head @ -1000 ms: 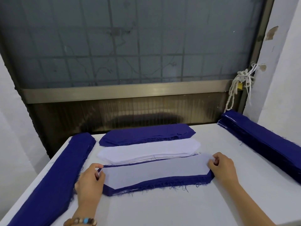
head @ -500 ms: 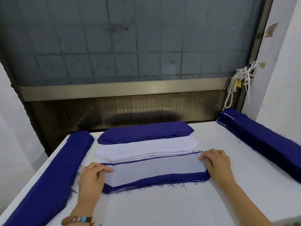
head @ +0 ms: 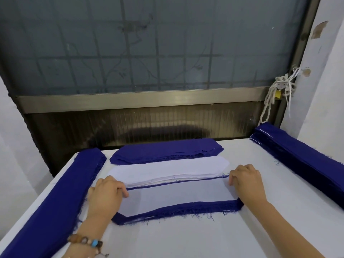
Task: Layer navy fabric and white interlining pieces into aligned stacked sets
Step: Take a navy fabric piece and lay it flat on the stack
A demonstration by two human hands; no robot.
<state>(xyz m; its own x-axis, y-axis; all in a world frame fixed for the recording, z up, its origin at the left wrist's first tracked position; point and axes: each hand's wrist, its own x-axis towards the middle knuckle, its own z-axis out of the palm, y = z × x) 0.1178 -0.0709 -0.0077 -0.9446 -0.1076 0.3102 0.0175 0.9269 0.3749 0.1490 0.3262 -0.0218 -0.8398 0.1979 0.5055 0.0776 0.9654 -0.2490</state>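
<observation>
On the white table (head: 186, 243), a left navy stack (head: 46, 202) and a right navy stack (head: 297, 161) line the side edges. A navy pile (head: 163, 151) lies far, with the white interlining pile (head: 167, 170) just nearer. Nearest lies a navy piece (head: 186, 208) bearing one interlining piece (head: 176, 194), and the navy shows widest along the near edge. The left hand (head: 106, 196) and right hand (head: 245, 181) set bent fingers on its ends; whether they pinch is hidden. The white layer is best nudged from both ends evenly, without stretching it.

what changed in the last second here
The left hand and right hand dropped from pinching the ends of the top interlining piece to lying curled over them on the navy piece; whether they still pinch is unclear. The interlining stack and navy stacks stayed put.
</observation>
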